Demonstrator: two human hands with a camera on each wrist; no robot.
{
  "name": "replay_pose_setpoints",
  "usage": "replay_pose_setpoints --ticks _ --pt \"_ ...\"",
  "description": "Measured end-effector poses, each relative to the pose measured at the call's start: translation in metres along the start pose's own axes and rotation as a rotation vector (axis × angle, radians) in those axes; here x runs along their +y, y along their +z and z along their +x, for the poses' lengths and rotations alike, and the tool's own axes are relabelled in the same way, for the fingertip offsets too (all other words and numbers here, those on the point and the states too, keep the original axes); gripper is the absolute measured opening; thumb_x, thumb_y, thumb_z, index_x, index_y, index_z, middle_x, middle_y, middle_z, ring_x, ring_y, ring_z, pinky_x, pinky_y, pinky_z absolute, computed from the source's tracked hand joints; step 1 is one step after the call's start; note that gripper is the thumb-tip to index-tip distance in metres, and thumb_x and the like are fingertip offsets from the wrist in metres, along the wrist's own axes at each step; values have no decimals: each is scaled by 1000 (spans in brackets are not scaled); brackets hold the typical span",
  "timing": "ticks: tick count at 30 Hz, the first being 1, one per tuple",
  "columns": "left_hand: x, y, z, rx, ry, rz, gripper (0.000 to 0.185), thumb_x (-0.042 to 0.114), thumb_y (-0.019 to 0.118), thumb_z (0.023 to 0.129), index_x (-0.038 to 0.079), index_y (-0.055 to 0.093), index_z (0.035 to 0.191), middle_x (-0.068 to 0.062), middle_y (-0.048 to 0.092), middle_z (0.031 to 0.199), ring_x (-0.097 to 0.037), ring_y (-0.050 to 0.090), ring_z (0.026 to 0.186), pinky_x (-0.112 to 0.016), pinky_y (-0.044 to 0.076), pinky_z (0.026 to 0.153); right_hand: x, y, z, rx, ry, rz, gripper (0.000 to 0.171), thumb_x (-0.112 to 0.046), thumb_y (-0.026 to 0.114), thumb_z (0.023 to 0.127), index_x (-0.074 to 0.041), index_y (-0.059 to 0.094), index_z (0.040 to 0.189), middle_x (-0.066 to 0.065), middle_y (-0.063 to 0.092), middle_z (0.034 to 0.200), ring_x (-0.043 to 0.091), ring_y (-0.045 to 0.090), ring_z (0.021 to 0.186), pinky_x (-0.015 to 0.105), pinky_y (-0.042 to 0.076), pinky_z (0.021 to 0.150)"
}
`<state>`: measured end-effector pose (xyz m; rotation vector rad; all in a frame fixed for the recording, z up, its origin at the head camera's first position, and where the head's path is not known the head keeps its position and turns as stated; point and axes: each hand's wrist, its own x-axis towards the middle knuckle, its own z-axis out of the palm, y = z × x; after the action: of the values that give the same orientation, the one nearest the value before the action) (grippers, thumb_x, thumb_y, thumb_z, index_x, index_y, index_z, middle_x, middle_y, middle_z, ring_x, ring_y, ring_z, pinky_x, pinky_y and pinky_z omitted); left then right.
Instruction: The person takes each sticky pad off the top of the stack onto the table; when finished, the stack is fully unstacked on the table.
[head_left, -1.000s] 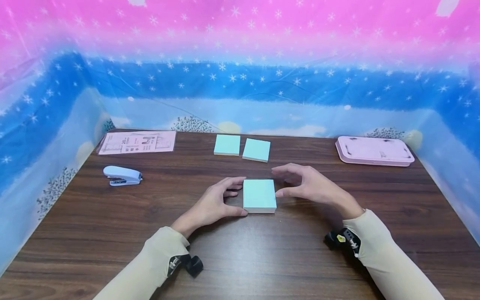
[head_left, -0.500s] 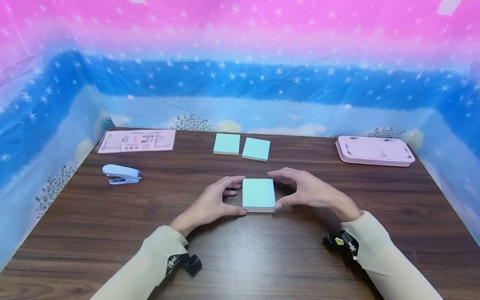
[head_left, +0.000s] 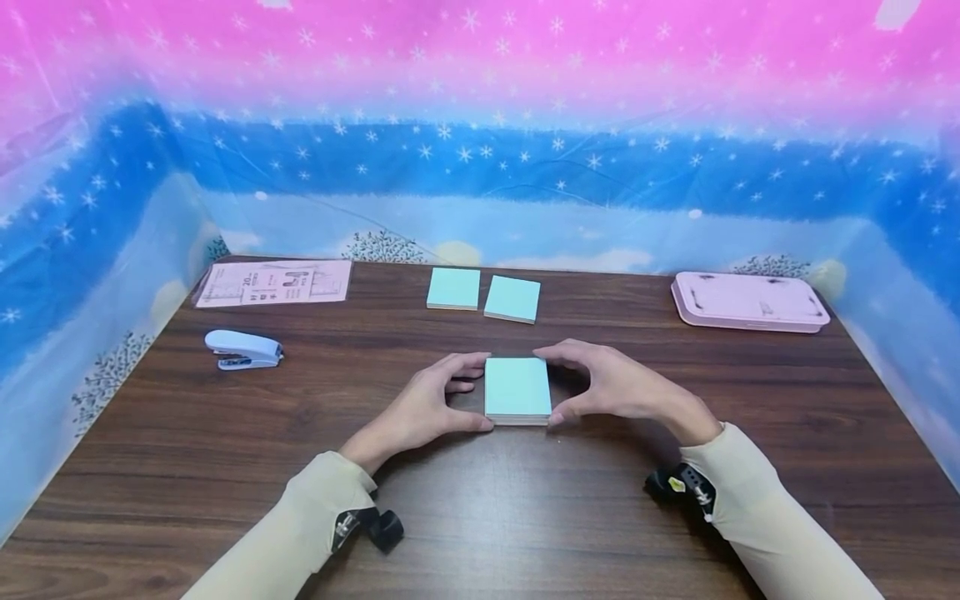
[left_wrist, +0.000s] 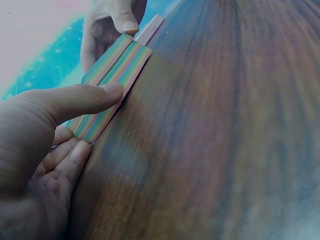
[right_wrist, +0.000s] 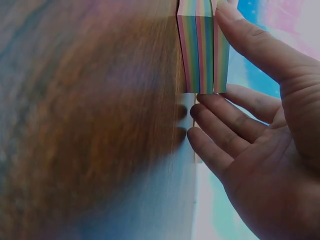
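Observation:
A stack of square sticky note pads point(head_left: 517, 386), pale green on top, lies on the wooden table between both hands. Its sides show pink, yellow, green and blue layers in the right wrist view, where three sticky note pads point(right_wrist: 204, 55) sit one on another. My left hand point(head_left: 431, 404) grips the stack's left side, thumb at the near corner and index finger at the far one. From the right, my right hand point(head_left: 618, 383) holds it likewise, thumb at the near corner, index fingertip at the far corner. Two more green sticky note pads, left point(head_left: 453, 288) and right point(head_left: 512, 299), lie behind.
A white stapler point(head_left: 243, 349) stands at the left of the table point(head_left: 480, 517). Behind it lies a pink printed packet point(head_left: 277, 282). At the back right is a pink case point(head_left: 750, 301). A patterned cloth point(head_left: 480, 167) hangs round the back and sides.
My right hand has come in to the left and closed its thumb and index finger on the stack's right corners. My left hand and the stack have stayed nearly still.

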<state>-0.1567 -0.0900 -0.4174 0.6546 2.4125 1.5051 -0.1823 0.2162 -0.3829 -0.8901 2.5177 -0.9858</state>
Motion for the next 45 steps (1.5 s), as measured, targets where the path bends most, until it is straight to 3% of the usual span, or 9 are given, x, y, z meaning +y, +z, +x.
replay_pose_setpoints --ticks 17,45 --pt "0 -1 1 -2 11 -4 87 15 94 82 7 50 157 -12 55 153 -33 63 129 -43 53 111 -2 1 1 19 -33 -57 86 -39 95 81 -8 57 151 7 60 147 26 54 137 52 46 115" --pt "-1 0 1 -4 15 -8 87 14 94 82 6 50 157 -12 55 153 -33 63 129 -42 53 111 -4 -9 -3 39 -19 4 80 -33 95 81 -15 59 150 0 59 147 23 51 138 53 43 116"
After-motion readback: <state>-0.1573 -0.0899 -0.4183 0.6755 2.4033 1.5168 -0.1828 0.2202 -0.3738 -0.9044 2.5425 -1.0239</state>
